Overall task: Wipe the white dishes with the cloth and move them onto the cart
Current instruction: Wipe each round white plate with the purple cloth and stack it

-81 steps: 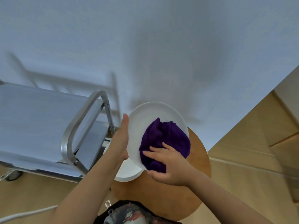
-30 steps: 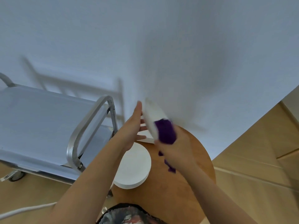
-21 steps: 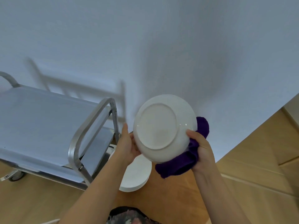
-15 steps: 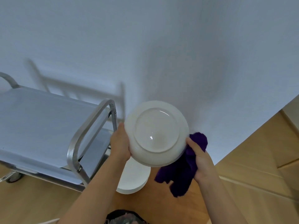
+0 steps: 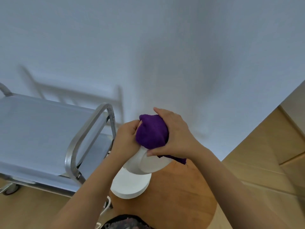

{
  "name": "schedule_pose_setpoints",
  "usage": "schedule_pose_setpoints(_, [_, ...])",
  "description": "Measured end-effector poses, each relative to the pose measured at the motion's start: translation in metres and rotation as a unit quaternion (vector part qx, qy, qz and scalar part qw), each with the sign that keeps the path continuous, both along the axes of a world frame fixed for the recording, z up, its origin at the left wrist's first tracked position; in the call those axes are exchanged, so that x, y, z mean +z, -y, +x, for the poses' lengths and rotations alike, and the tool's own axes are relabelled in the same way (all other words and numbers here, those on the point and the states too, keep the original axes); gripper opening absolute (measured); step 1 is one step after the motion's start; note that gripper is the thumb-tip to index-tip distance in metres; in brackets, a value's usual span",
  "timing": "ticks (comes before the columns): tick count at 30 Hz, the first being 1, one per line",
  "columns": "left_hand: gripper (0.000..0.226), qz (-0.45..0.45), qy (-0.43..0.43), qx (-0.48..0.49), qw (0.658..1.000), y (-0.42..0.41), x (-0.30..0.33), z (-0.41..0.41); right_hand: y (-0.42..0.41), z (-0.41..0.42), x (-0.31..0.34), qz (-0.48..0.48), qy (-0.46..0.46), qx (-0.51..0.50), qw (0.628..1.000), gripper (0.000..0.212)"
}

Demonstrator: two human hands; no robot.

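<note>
Currently:
Left hand (image 5: 127, 138): grips plate (image 5: 145, 164).
Right hand (image 5: 176, 138): presses cloth (image 5: 152, 132), wiping.
Cart (image 5: 41, 129): no dishes visible.
Left: stack (image 5: 130, 184).

No legible text, label, brand, number or sign is showing anywhere in this view. All visible surfaces are appearing unmarked.

A round wooden worktop (image 5: 181, 195) fills the lower middle, its brown surface showing from about five to seven o'clock. A pale, plain wall (image 5: 165, 47) takes up the whole upper half. Light wooden flooring (image 5: 264, 154) runs along the right side toward three and four o'clock, and appears again at the lower left. A white cable (image 5: 105, 207) curls on the floor near six o'clock.
</note>
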State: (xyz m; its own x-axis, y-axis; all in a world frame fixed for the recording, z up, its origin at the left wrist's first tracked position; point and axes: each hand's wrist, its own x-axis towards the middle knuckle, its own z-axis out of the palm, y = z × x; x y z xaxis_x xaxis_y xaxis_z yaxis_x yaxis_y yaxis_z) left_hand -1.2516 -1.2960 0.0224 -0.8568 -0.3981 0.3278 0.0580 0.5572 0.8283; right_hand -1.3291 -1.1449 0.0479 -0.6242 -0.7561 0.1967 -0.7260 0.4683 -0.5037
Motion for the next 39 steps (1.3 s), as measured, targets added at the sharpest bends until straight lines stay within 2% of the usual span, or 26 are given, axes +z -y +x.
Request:
schedule_pose_setpoints(5, [0.045,0.028,-0.007,0.02,0.999,0.0,0.015,0.008,0.0,-0.007,0.002,-0.045,-0.004,0.026,0.999,0.102])
schedule_pose_setpoints(8, [0.049,0.035,-0.018,0.054,0.998,0.002,0.024,0.015,-0.01,-0.014,-0.005,-0.141,0.122,0.014,0.982,0.088])
schedule_pose_setpoints(10, [0.049,0.082,-0.032,0.09,0.992,0.003,0.029,0.018,-0.017,-0.016,-0.018,-0.237,0.221,-0.036,0.945,0.086])
schedule_pose_setpoints(12, [0.048,0.142,-0.046,0.116,0.982,0.004,0.034,0.018,-0.021,-0.012,-0.033,-0.331,0.298,-0.104,0.889,0.082])
schedule_pose_setpoints(15, [0.047,0.238,-0.069,0.128,0.96,-0.003,0.037,0.014,-0.015,0.004,-0.054,-0.439,0.388,-0.211,0.783,0.067])
schedule_pose_setpoints(17, [0.049,0.306,-0.092,0.149,0.936,-0.014,0.036,0.008,-0.007,0.015,-0.065,-0.469,0.438,-0.296,0.708,0.073])
schedule_pose_setpoints(18, [0.053,0.34,-0.106,0.167,0.919,-0.02,0.035,0.005,-0.006,0.017,-0.07,-0.465,0.441,-0.336,0.69,0.08])
schedule_pose_setpoints(20, [0.059,0.399,-0.124,0.189,0.889,-0.034,0.029,0.001,-0.003,0.019,-0.071,-0.44,0.423,-0.377,0.697,0.084])
schedule_pose_setpoints(21, [0.054,0.416,-0.123,0.189,0.881,-0.042,0.026,0.002,-0.003,0.017,-0.069,-0.426,0.416,-0.377,0.709,0.08])
schedule_pose_setpoints(22, [0.047,0.421,-0.111,0.183,0.881,-0.047,0.024,0.003,-0.004,0.014,-0.066,-0.429,0.422,-0.371,0.707,0.076])
schedule_pose_setpoints(23, [0.043,0.413,-0.09,0.171,0.89,-0.048,0.022,0.005,-0.007,0.009,-0.062,-0.456,0.445,-0.35,0.686,0.07])
schedule_pose_setpoints(24, [0.044,0.396,-0.07,0.14,0.905,-0.045,0.02,0.006,-0.011,0.003,-0.059,-0.481,0.474,-0.325,0.662,0.066])
schedule_pose_setpoints(25, [0.049,0.382,-0.051,0.089,0.918,-0.036,0.019,0.006,-0.017,-0.003,-0.055,-0.487,0.497,-0.3,0.653,0.065])
schedule_pose_setpoints(26, [0.052,0.383,-0.025,0.027,0.923,-0.024,0.018,0.006,-0.024,-0.008,-0.051,-0.472,0.509,-0.278,0.664,0.065])
schedule_pose_setpoints(27, [0.053,0.406,0.011,-0.028,0.913,-0.011,0.02,0.007,-0.031,-0.013,-0.049,-0.448,0.512,-0.261,0.685,0.065])
schedule_pose_setpoints(29, [0.051,0.484,0.07,-0.114,0.865,0.009,0.017,0.005,-0.042,-0.019,-0.046,-0.386,0.504,-0.239,0.735,0.065])
schedule_pose_setpoints(32, [0.036,0.581,0.098,-0.132,0.797,0.01,0.006,0.004,-0.039,-0.016,-0.046,-0.323,0.466,-0.229,0.791,0.06])
schedule_pose_setpoints(34, [0.036,0.604,0.095,-0.149,0.778,0.005,0.001,0.003,-0.034,-0.01,-0.05,-0.331,0.439,-0.236,0.801,0.053])
schedule_pose_setpoints(36, [0.037,0.613,0.075,-0.168,0.768,0.003,0.0,0.004,-0.032,-0.001,-0.056,-0.341,0.423,-0.242,0.804,0.054])
schedule_pose_setpoints(39, [0.037,0.632,0.04,-0.166,0.756,-0.002,0.004,0.001,-0.021,0.018,-0.064,-0.392,0.399,-0.249,0.79,0.053])
